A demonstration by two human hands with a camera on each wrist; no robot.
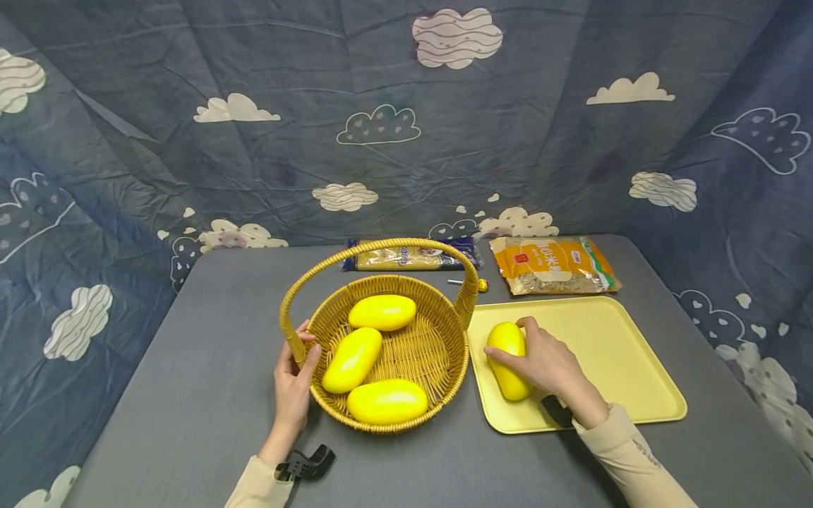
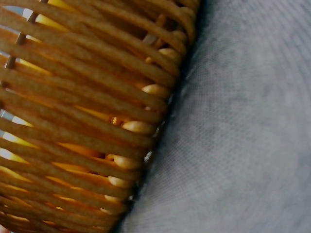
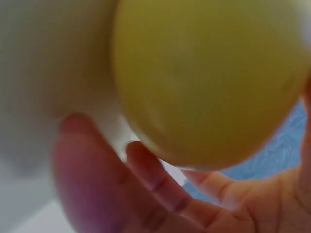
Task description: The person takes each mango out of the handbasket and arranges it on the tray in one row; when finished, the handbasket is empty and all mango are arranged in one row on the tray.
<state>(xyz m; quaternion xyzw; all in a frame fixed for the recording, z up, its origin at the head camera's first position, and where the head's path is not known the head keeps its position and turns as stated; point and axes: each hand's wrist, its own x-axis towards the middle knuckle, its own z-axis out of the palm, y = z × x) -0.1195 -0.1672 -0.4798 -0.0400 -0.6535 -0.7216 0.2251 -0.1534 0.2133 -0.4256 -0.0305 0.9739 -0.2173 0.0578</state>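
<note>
My left hand [image 1: 295,389] grips the left side of a woven wicker basket [image 1: 419,358] at the foot of its arched handle, thumb over the rim. Three yellow mangoes lie inside: one at the back [image 1: 382,312], one at the left [image 1: 352,360] and one at the front [image 1: 387,402]. In the left wrist view the basket's woven wall [image 2: 82,97] fills the left half. To the right, my right hand [image 1: 554,361] holds another yellow mango [image 1: 507,360] between thumb and fingers, over the left part of a pale yellow tray [image 1: 616,353]. The right wrist view shows this mango [image 3: 209,82] close up, fingers curved round it.
Behind the basket lies a blue-and-clear packet of pasta [image 1: 406,259]. A lollipop [image 1: 482,285] sits between the basket and an orange bag of grain [image 1: 559,264] behind the tray. A cloud-printed cloth [image 1: 381,169] hangs behind the grey table [image 1: 190,381].
</note>
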